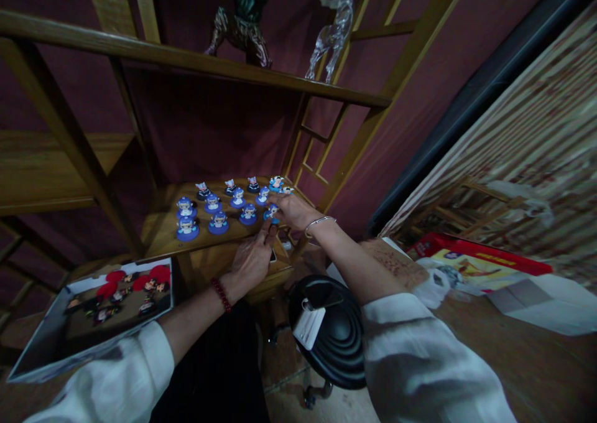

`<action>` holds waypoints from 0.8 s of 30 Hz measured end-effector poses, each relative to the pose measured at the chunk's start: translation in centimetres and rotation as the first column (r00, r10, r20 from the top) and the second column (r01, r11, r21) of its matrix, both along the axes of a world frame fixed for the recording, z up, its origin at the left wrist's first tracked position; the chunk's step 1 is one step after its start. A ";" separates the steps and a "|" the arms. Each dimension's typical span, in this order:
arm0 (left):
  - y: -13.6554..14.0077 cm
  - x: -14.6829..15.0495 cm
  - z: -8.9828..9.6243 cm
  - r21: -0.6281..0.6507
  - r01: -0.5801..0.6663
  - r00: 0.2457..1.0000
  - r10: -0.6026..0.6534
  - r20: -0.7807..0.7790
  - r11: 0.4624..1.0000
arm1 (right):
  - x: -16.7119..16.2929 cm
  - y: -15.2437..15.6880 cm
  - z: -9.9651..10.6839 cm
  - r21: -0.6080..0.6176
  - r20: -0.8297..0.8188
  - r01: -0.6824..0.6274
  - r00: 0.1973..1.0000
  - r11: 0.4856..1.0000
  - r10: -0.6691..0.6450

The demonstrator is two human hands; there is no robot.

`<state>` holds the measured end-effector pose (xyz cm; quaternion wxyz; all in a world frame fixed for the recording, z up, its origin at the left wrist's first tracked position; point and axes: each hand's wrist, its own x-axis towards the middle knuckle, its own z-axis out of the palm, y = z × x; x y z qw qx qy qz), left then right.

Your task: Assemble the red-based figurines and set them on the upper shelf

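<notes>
"While the left hand [249,260] and the right hand [300,212] are converging on the wooden shelf [159,227], a small blue figurine [272,214] is sitting right between their fingertips, at the front right end!"

"And how are those fingers looking?"

"The right fingers are bunching close together at its upper side, the left fingertips are lining up just below. Whether either hand is clamping on it, I cannot tell!"

"What's standing nearby?"

"Purple-based figurines [217,223] are forming 2 rows to the left, with 3 dark-based figurines [230,188] standing behind!"

"And lower down?"

"An open box [79,354] is holding red-and-black figurines [149,285] at left, and a black stool [345,333] is standing beneath the right forearm!"
</notes>
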<state>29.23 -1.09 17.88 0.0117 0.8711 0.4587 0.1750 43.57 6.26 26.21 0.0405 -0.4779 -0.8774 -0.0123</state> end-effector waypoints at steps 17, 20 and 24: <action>0.1 -0.1 -0.2 0.006 -0.011 0.998 0.010 0.059 1.000 | 0.3 1.1 -0.2 0.052 -0.018 0.008 1.000 0.999 -0.007; 0.3 0.0 -0.2 0.005 -0.027 0.999 0.027 0.041 1.000 | 0.4 1.3 -0.3 0.061 -0.018 0.016 1.000 0.998 -0.014; 0.6 0.2 0.0 -0.032 -0.037 0.999 0.038 0.027 0.999 | 0.4 1.4 -0.4 0.064 -0.016 0.015 1.000 0.998 -0.014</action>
